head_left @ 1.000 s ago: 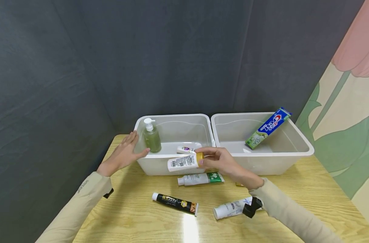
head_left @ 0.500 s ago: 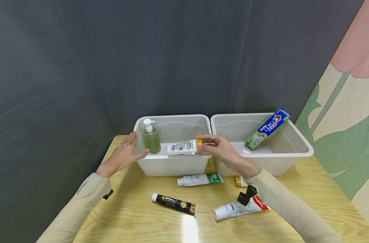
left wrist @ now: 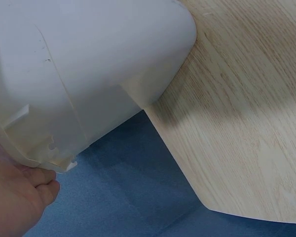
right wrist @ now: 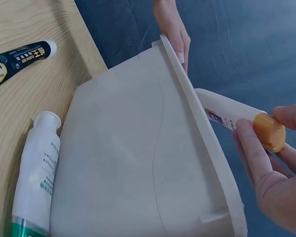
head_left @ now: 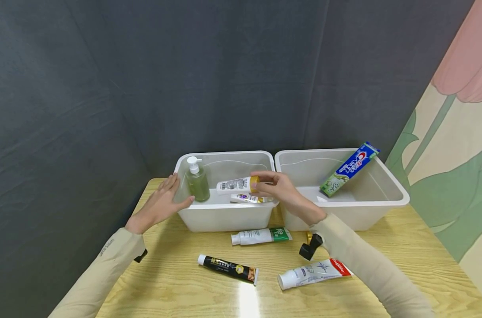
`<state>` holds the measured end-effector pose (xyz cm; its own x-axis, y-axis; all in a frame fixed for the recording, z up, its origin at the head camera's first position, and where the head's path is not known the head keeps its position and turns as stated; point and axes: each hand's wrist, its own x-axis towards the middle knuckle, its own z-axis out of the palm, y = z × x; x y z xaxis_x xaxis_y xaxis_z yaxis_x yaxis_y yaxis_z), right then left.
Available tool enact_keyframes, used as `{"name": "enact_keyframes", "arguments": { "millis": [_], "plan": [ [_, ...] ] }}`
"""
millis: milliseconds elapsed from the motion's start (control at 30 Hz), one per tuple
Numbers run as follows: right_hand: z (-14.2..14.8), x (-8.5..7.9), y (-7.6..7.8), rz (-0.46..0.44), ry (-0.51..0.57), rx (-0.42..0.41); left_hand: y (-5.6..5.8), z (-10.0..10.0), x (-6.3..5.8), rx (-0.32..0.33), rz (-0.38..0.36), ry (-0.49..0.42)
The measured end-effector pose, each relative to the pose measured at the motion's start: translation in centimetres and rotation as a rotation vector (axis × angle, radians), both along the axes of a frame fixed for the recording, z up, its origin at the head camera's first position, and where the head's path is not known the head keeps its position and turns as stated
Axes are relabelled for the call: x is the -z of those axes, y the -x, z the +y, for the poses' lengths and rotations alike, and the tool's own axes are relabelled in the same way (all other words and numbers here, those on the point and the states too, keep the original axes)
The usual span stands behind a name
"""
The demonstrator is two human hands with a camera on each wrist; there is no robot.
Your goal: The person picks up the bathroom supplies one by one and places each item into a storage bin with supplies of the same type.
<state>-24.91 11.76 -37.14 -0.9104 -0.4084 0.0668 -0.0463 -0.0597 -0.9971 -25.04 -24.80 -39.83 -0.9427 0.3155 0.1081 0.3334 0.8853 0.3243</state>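
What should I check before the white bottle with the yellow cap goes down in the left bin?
1. Right hand gripping the white bottle by its yellow cap: ok.
2. Left hand at the left bin's rim: ok.
3. Pump bottle upright inside: ok.
4. White bottle not touching the white container lying in there: cannot tell.
5. Tubes all off the table: not ok, the black tube lies there.

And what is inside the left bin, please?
A green pump bottle and white container; the right hand holds a gold-capped container at the opening. Anything close behind the near wall is covered.
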Motion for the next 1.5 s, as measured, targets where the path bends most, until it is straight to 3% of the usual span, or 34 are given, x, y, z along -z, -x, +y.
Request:
{"name": "enact_keyframes", "arguments": {
  "millis": [733, 1267, 1467, 1500],
  "plan": [
    [-2.6, 0.9, 3.1, -0.008, 0.037, 0.068, 0.1, 0.0, 0.1, 0.001, -0.001, -0.011],
    [-4.3, 1.7, 5.0, -0.071, 0.038, 0.124, 0.0, -0.1, 0.2, 0.001, 0.001, -0.011],
    [-4.7, 2.5, 6.3, -0.070, 0.032, 0.151, -0.1, 0.1, 0.1, -0.003, 0.000, -0.010],
    [-4.6, 3.3, 7.1, -0.052, 0.053, 0.132, -0.1, 0.1, 0.2, -0.003, 0.002, -0.009]
  ]
}}
